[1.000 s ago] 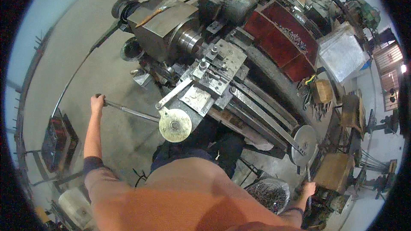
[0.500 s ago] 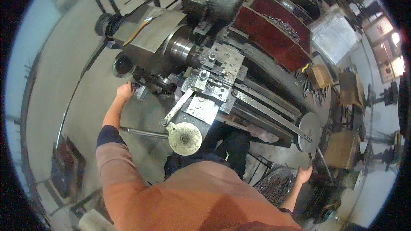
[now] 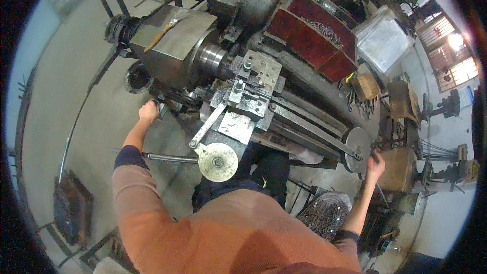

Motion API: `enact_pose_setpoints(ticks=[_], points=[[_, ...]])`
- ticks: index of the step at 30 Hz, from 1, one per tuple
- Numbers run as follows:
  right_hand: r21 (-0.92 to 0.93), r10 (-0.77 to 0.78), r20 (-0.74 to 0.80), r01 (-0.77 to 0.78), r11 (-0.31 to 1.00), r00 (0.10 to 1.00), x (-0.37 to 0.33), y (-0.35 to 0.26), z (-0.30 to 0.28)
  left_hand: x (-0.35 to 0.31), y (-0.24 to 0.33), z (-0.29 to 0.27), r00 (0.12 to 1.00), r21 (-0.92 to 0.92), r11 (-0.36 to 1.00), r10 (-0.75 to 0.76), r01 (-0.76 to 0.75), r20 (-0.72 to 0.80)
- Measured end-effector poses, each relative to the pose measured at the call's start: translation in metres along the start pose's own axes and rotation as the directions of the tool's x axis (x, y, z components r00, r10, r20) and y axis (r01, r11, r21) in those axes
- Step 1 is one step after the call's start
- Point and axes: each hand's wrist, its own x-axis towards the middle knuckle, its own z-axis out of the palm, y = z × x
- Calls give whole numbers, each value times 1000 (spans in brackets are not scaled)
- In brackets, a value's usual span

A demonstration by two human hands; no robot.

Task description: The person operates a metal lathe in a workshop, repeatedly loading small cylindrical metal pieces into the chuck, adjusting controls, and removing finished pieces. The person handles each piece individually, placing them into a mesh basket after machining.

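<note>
A bench lathe with a bright chuck (image 3: 212, 58), a tool post (image 3: 246, 94) and a flat cross-slide plate lies in front of me. My left hand (image 3: 148, 112) is closed at the front left of the lathe, beside a small metal block (image 3: 162, 110). Its fingers hide what they grip. At the lathe's right end, my right hand (image 3: 375, 167) is raised with curled fingers next to the rim of a grey handwheel (image 3: 356, 144). What lies inside these fingers is too small to make out. A round brass-coloured disc (image 3: 217, 162) with a lever arm (image 3: 208, 128) sits nearest my body.
Behind the lathe stands a dark red tray (image 3: 317, 40) holding small metal parts. A wooden-handled brush (image 3: 162, 36) rests on the headstock cover (image 3: 185, 33). A metal rod (image 3: 170, 158) sticks out to the left. A basin of small parts (image 3: 324, 215) sits below my right forearm.
My right hand has moved up from below the handwheel to beside its right rim. My left hand stays in nearly the same place. The whole view has shifted slightly.
</note>
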Motion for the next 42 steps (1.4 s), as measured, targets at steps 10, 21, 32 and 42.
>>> enact_pose_setpoints(ticks=[10,21,32,42], points=[[406,-679,36,611,680,733,44,-290,78,13,-45,-11,966,276,935,250,-222,-69],[347,-726,586,698,626,361,17,-478,201,-130,-192,-225,753,36,964,-183,265,-632],[391,-796,456,714,581,398,17,-477,227,-247,-105,-165,673,-192,834,-535,518,-510],[738,-962,-159,674,34,222,-1,-450,138,-241,14,-217,827,-534,808,-111,-248,-552]])
